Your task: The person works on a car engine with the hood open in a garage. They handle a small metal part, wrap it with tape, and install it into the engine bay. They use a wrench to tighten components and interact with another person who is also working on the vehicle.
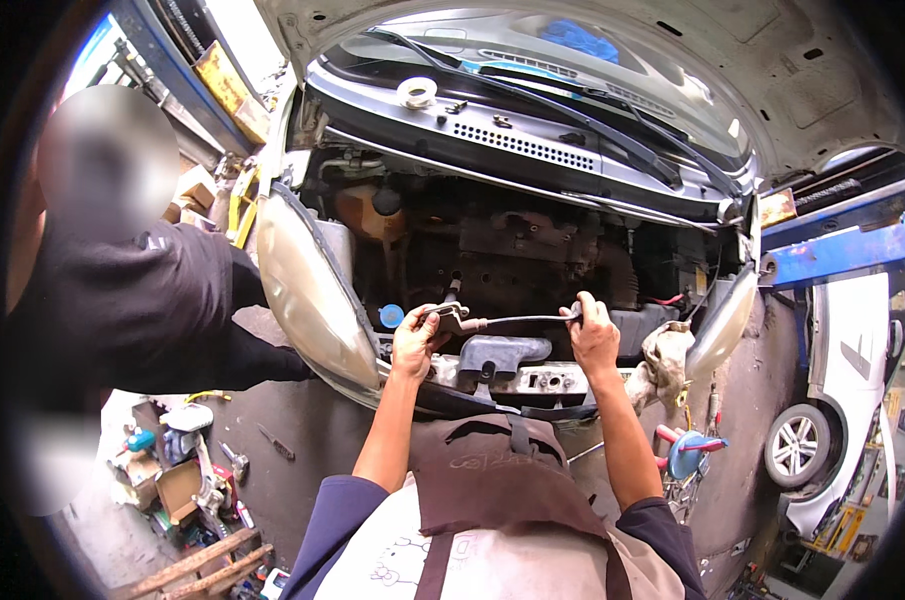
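My left hand [412, 343] is closed on a bent metal end piece, at the left end of a thin dark line [522, 319], a cable or a hose. A pale sleeve [473, 324] joins the two. My right hand [594, 332] grips the line's other end, with a small greyish piece between thumb and fingers; its shape is partly hidden. The line is stretched nearly level between my hands, over the front of a car's open engine bay [492, 255]. Just below it is a dark grey plastic duct [502, 351]. A blue cap [391, 316] is beside my left hand.
The raised hood [802, 80] arches overhead. A tape roll [417, 93] and small parts lie on the cowl. A crumpled rag [666, 352] hangs by the right headlight [729, 318]. A co-worker [152, 300] stands at left; tools and boxes [179, 492] litter the floor there.
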`<state>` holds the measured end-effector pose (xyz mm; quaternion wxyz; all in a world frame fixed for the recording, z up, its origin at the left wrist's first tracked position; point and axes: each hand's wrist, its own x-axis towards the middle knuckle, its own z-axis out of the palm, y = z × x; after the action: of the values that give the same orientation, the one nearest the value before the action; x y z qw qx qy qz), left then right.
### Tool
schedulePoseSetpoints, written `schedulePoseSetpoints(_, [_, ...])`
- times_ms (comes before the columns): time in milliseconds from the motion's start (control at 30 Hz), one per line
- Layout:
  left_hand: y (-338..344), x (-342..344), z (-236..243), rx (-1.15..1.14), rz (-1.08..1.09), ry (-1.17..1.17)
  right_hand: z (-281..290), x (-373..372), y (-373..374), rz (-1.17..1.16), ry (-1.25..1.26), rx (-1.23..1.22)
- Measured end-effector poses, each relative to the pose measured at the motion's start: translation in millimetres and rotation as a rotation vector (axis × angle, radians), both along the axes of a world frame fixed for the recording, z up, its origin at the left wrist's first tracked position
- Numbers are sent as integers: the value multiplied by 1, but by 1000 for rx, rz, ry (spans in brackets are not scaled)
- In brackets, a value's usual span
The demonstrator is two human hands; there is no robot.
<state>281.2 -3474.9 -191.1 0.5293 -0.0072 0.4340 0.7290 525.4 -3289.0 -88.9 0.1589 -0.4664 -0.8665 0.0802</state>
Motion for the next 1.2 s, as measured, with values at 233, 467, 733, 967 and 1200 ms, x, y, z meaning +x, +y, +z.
schedulePoseSetpoints(233, [23, -3, -21, -59, 22, 54, -54, -6, 14, -31, 299, -157])
schedulePoseSetpoints(467, [45, -15, -30, -177, -69, 94, -93, -5, 18, -122, 327, -217])
schedulePoseSetpoints(733, [62, -26, -19, -302, -185, 315, -109, -8, 22, -169, 311, -237])
schedulePoseSetpoints(967, [74, -25, -16, -346, -178, 388, -122, -2, 27, -129, 272, -161])
schedulePoseSetpoints(1200, [70, -25, -26, -373, -159, 347, -119, -5, 26, -142, 214, -137])
